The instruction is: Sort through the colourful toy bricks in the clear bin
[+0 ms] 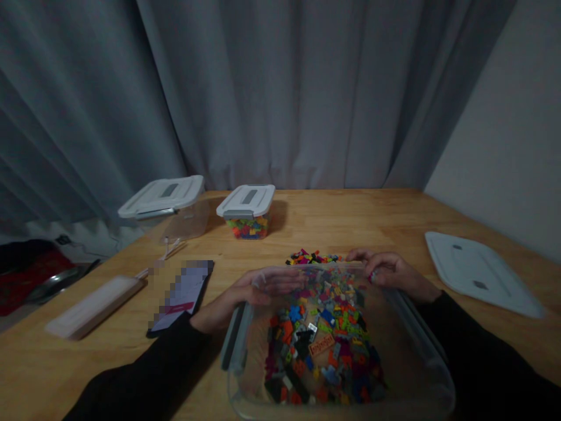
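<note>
A clear plastic bin [245, 327] sits tilted at the near edge of the wooden table, with several small coloured bricks [322, 345] heaped inside. My left hand [249, 292] grips the bin's left side near its far rim. My right hand [385, 270] holds the far right corner of the bin. Just beyond the rim, a small pile of loose bricks [312, 257] lies on the table.
A small lidded box of bricks [249, 211] and a larger lidded clear box [169, 206] stand at the back. A loose white lid [480, 272] lies at the right. A phone [184, 295] and a pale flat case [94, 307] lie at the left. Grey curtains hang behind.
</note>
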